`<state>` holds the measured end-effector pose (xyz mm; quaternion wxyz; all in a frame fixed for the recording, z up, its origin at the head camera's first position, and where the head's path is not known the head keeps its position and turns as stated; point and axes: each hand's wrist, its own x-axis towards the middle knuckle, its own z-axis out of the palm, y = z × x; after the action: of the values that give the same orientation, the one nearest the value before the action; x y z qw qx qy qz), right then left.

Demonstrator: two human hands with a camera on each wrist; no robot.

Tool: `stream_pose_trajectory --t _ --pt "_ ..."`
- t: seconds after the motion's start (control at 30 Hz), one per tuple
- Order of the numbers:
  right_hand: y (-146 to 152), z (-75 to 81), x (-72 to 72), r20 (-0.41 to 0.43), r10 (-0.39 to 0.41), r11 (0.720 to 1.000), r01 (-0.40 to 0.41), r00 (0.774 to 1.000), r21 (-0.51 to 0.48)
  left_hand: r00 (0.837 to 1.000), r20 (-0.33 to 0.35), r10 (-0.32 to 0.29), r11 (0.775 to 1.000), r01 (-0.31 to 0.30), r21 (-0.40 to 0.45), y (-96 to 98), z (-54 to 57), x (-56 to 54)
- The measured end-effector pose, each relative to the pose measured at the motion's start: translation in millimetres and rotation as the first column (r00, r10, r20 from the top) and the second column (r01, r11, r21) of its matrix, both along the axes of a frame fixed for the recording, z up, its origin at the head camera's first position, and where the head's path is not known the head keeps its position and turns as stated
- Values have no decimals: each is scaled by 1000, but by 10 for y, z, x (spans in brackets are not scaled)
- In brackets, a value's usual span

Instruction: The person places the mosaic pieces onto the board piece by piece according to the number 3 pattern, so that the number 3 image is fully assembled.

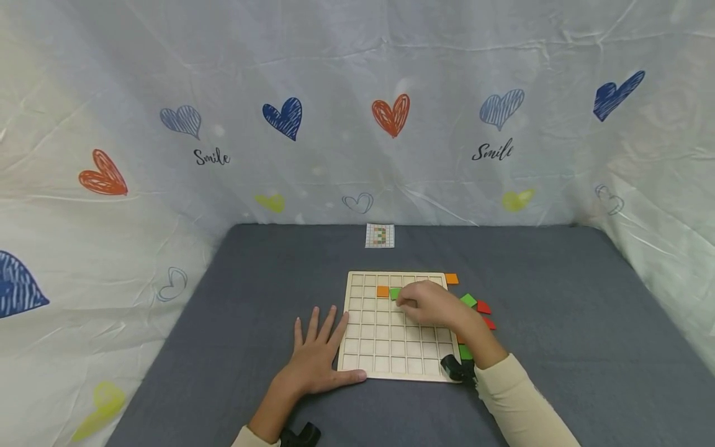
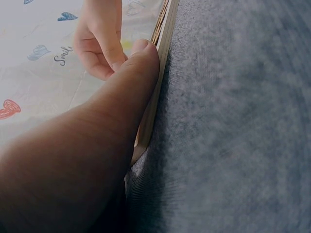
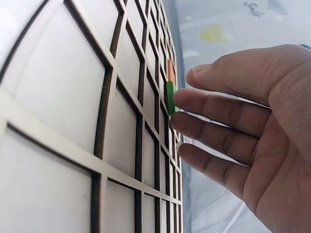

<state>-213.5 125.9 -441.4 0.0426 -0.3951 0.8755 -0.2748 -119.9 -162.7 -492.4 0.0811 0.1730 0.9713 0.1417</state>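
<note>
A wooden grid board [image 1: 366, 363] lies on the table. Along its left edge is my left hand [image 1: 314, 366], fingers spread and thumb across the near corner; in the left wrist view that thumb [image 2: 124, 82] lies along the board's rim [image 2: 153, 111]. My right hand [image 1: 430, 304] is over the board's upper half. Its fingertips touch a green square tile [image 3: 170, 97] in the grid, with the thumb apart from the tile in the right wrist view. Directly left of the green tile, an orange tile [image 1: 382, 292] sits in its own cell.
Loose tiles lie along the board's right side: an orange one [image 1: 452, 279], green ones [image 1: 468, 300] and red ones [image 1: 483, 307], some partly behind the right arm. A small card with a coloured grid pattern [image 1: 380, 236] lies at the table's back edge, before a heart-printed curtain [image 1: 335, 167].
</note>
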Motion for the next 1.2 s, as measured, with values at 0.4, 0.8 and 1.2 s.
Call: stream_pose_trajectory --t 0.4,0.8,1.2 --pt "-56 -41 -9 -65 15 1000 -16 998 -8 1000 6 -4 1000 4 -14 10 23 -15" --pt "-65 -32 0 6 51 997 -51 999 49 1000 10 -8 1000 8 -17 4 23 -6" --pt "-95 -18 16 -45 54 997 -52 998 61 1000 9 -4 1000 4 -8 11 14 -11"
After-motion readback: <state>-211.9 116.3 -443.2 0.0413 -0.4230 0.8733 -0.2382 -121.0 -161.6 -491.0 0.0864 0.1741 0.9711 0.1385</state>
